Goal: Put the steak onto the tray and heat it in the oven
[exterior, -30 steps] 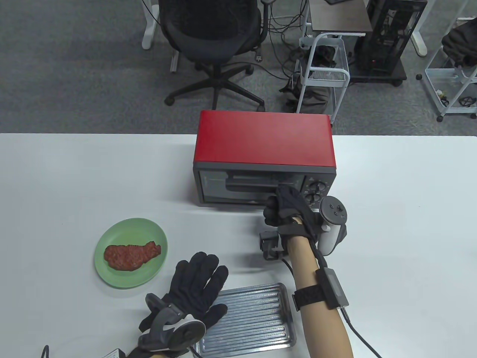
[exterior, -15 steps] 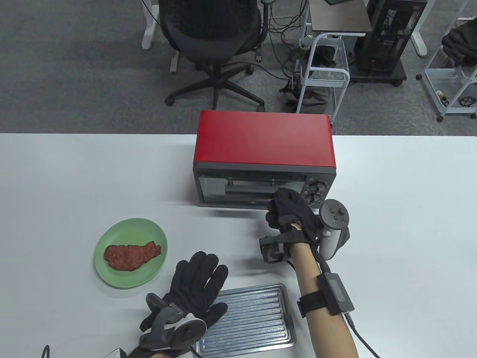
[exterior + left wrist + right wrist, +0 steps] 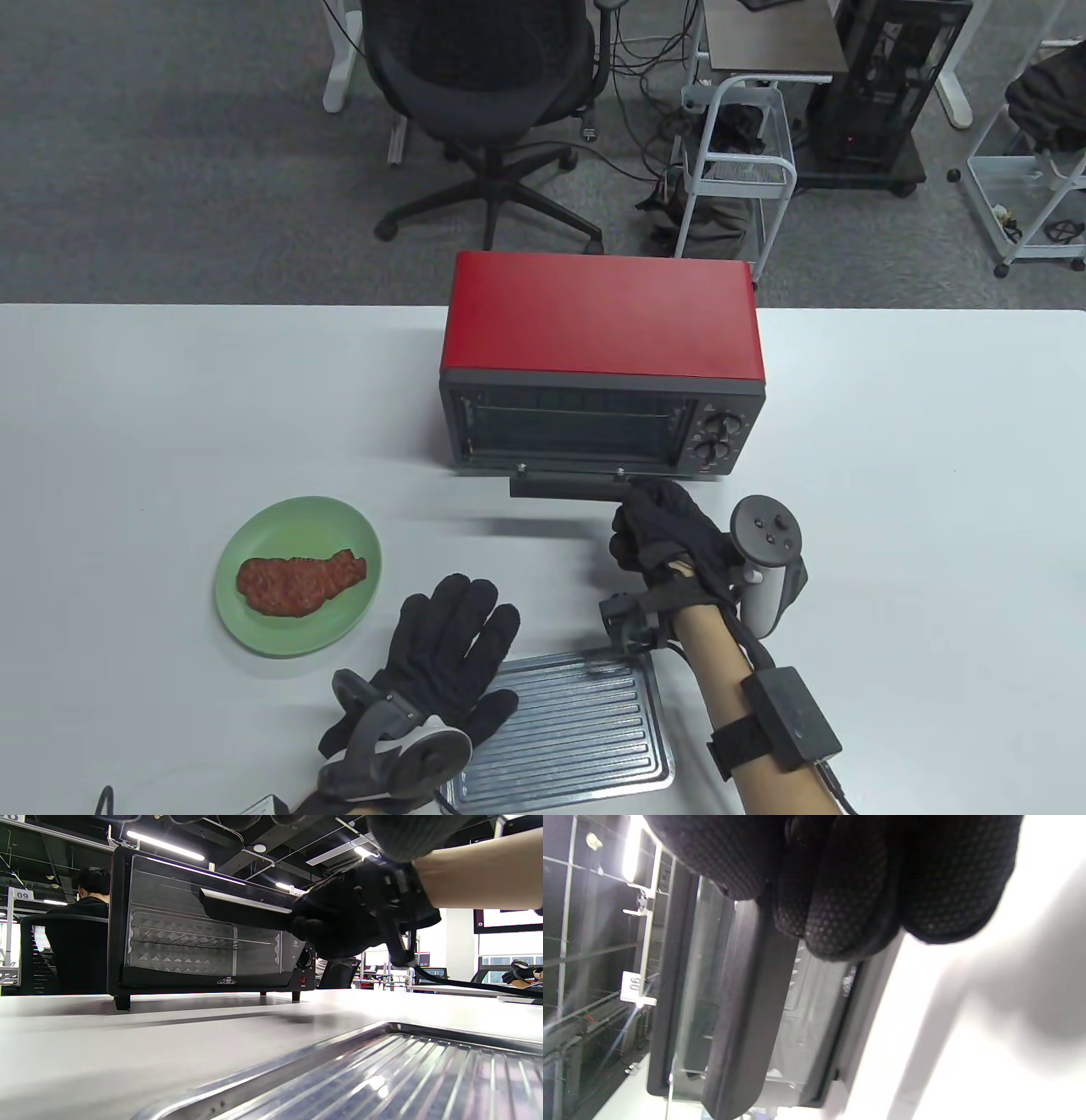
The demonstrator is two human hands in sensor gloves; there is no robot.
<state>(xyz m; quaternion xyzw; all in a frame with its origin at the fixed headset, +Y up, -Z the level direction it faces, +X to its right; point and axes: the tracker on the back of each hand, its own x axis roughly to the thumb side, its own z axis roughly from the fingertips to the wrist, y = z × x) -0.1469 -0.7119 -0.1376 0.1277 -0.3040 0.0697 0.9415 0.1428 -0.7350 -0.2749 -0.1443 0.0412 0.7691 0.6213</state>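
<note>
A red toaster oven (image 3: pixel 601 327) stands at the table's middle, its glass door (image 3: pixel 186 938) swung partway down. My right hand (image 3: pixel 657 526) grips the right end of the black door handle (image 3: pixel 564 487), fingers (image 3: pixel 835 899) curled round the handle (image 3: pixel 742 1018). The handle (image 3: pixel 244 909) juts toward me in the left wrist view. A raw steak (image 3: pixel 299 581) lies on a green plate (image 3: pixel 254 628) at front left. The ridged metal tray (image 3: pixel 577 730) lies at the front edge, and my left hand (image 3: pixel 445 654) rests flat by its left end, fingers spread.
Two control knobs (image 3: pixel 719 435) sit on the oven's right front. Behind the table are an office chair (image 3: pixel 484 76), a white wire cart (image 3: pixel 738 161) and cables on the floor. A person sits behind the oven in the left wrist view.
My right hand has pulled the handle toward me and the oven door has swung down and open. The left hand, steak and tray have not moved.
</note>
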